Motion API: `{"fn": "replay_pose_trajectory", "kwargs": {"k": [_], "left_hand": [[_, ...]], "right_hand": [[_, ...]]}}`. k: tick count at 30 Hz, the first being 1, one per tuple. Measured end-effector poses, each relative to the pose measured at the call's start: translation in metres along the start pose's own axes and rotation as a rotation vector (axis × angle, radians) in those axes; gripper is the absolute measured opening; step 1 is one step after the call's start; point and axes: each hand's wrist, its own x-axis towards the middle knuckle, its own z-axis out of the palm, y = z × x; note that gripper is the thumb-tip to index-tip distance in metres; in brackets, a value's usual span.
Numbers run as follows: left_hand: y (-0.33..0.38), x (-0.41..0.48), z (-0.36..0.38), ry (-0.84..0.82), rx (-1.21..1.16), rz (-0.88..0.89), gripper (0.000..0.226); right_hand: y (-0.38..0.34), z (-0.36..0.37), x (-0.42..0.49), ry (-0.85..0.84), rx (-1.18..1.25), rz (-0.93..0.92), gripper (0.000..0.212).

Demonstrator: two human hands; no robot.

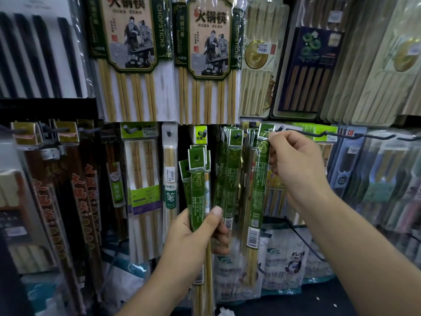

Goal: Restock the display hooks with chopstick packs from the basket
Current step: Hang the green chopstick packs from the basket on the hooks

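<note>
My left hand point(196, 233) grips a bundle of narrow green chopstick packs point(197, 185) upright in front of the display, thumb across their fronts. My right hand point(293, 160) pinches the top of one more green pack point(258, 192), holding its header against the tip of a black display hook point(276, 129). Just left of it, several matching green packs point(232, 169) hang together on a neighbouring hook. The basket is not in view.
Large hot-pot chopstick packs point(209, 60) hang above. Bamboo packs point(145, 179) and dark red packs point(75, 201) hang to the left. A long bare black hook point(319, 134) juts out to the right, with grey packs point(373, 174) beyond. Bagged goods point(282, 258) lie below.
</note>
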Motion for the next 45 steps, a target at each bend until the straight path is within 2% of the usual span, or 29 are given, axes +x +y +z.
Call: {"fn": "replay_pose_trajectory", "kwargs": {"k": [8, 14, 20, 23, 29, 36, 38, 42, 45], "left_hand": [[-0.001, 0.001, 0.000, -0.051, 0.024, 0.020, 0.019], [-0.005, 0.002, -0.006, -0.041, 0.168, 0.034, 0.034], [-0.006, 0.002, -0.006, -0.141, 0.053, 0.020, 0.067], [-0.005, -0.001, -0.006, -0.194, 0.014, 0.018, 0.058], [-0.005, 0.001, -0.004, -0.158, -0.021, -0.017, 0.046], [-0.006, 0.000, -0.004, -0.187, 0.014, 0.070, 0.035], [-0.005, 0.000, -0.004, -0.187, 0.015, 0.073, 0.035], [-0.004, 0.000, -0.001, -0.198, 0.043, 0.093, 0.032], [-0.005, 0.000, 0.000, -0.211, 0.055, 0.132, 0.029]], "right_hand": [[0.008, 0.001, 0.005, -0.014, -0.077, -0.042, 0.029], [0.009, 0.002, 0.009, -0.006, -0.050, -0.019, 0.029], [0.016, 0.003, 0.012, 0.004, -0.113, -0.033, 0.029], [0.025, 0.004, 0.015, 0.021, -0.237, -0.079, 0.035], [0.035, 0.013, 0.021, 0.059, -0.351, -0.121, 0.022], [0.038, 0.014, 0.004, 0.132, -0.193, -0.083, 0.024], [0.034, 0.013, -0.013, 0.060, -0.121, -0.073, 0.026], [0.023, 0.016, -0.044, -0.269, -0.022, -0.057, 0.017], [0.018, 0.020, -0.051, -0.303, 0.048, -0.043, 0.013]]}}
